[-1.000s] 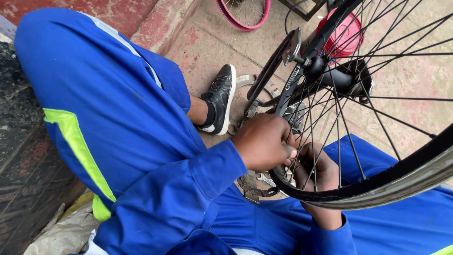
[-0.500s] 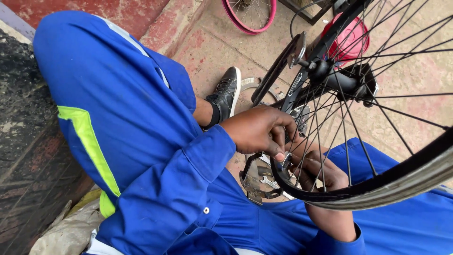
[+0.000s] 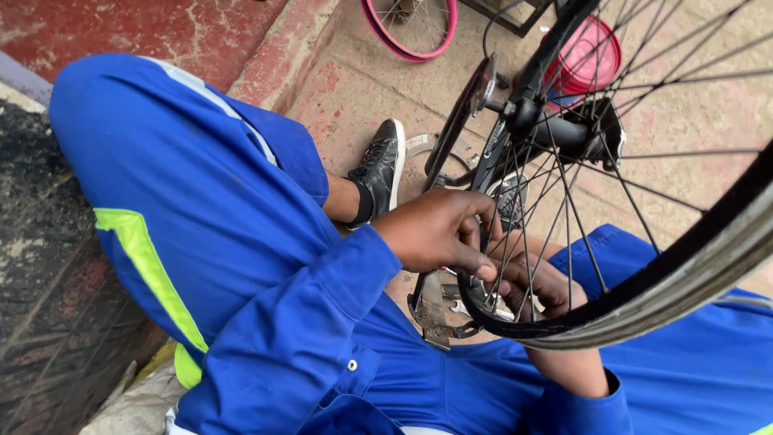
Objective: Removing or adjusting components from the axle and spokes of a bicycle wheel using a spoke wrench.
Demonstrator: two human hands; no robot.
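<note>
A black bicycle wheel point(image 3: 684, 274) with thin spokes stands in front of me, its hub point(image 3: 564, 129) up and to the right. My left hand point(image 3: 439, 234), in a blue sleeve, reaches to the lower rim with its fingers curled on the spokes. Behind the spokes, my right hand point(image 3: 539, 282) is curled close to the rim. Whether it holds anything is hidden. Both hands nearly touch each other.
My blue-clad leg point(image 3: 185, 193) and black shoe point(image 3: 382, 169) lie to the left on the reddish concrete floor. Loose metal parts point(image 3: 439, 310) lie under the rim. A red bucket point(image 3: 592, 56) and a pink wheel rim point(image 3: 411, 36) stand farther off.
Both hands stay at the same spot on the lower rim. The left hand's fingers have shifted slightly on the spokes, and my view has tilted a little.
</note>
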